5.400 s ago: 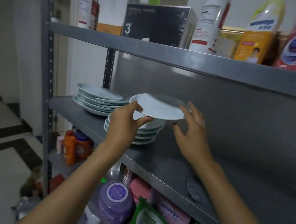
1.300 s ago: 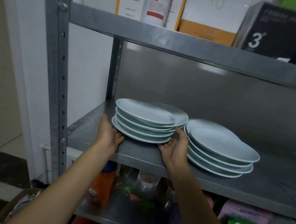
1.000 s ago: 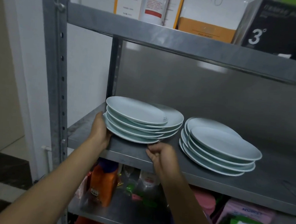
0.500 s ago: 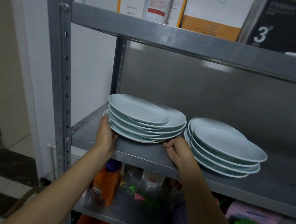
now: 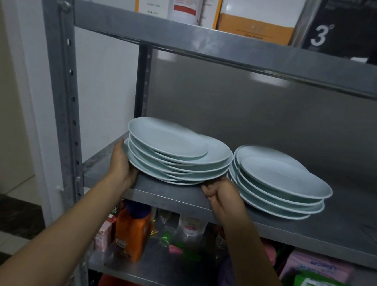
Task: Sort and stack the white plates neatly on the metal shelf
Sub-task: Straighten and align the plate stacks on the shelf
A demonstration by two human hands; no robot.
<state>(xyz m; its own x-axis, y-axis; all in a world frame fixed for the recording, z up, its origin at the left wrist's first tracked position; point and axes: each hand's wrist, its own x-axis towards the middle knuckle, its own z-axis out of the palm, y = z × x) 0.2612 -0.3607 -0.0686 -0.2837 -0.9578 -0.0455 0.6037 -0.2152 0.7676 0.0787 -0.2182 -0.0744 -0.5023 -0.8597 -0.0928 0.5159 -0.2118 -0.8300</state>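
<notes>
Both the left hand (image 5: 122, 166) and right hand (image 5: 223, 194) cup the uneven left stack of white round plates (image 5: 177, 155) on the grey metal shelf (image 5: 177, 194), fingers seemingly curled beneath its rim; squaring it comes next.

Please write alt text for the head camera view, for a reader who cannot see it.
Two hands hold the left stack of white plates on a metal shelf: the left hand at its left edge, the right hand at its front right. A second stack stands beside it.
</notes>
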